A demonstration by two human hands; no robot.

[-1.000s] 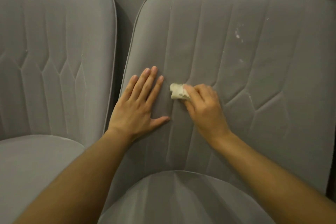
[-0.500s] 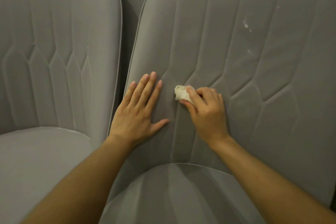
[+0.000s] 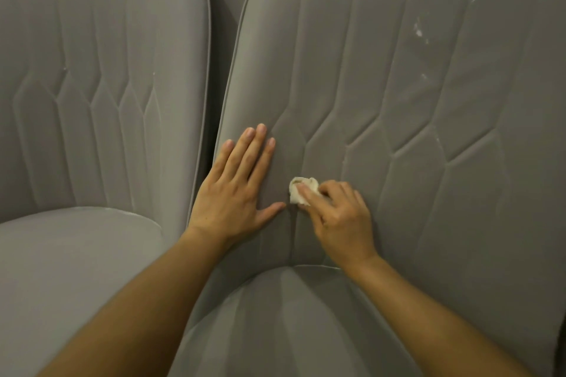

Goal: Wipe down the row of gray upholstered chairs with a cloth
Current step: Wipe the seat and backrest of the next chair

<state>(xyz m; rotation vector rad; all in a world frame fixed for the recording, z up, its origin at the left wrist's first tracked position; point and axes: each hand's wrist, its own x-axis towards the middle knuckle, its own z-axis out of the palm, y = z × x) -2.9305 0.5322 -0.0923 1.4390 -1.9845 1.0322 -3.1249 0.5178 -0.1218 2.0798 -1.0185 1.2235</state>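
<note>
Cloth (image 3: 300, 190), gripped in curled right fingers (image 3: 311, 196), has slid down the backrest (image 3: 398, 107) beside flat left fingers (image 3: 249, 156)

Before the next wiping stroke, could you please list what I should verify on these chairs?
1. Grip of the right hand on the cloth: ok.
2. Contact of cloth with the right chair's backrest: ok.
3. Bracing by the left hand, flat on that backrest: ok.
4. Removal of the white specks high on the backrest: not ok.
5. Wiping of the left chair: cannot tell.
</note>
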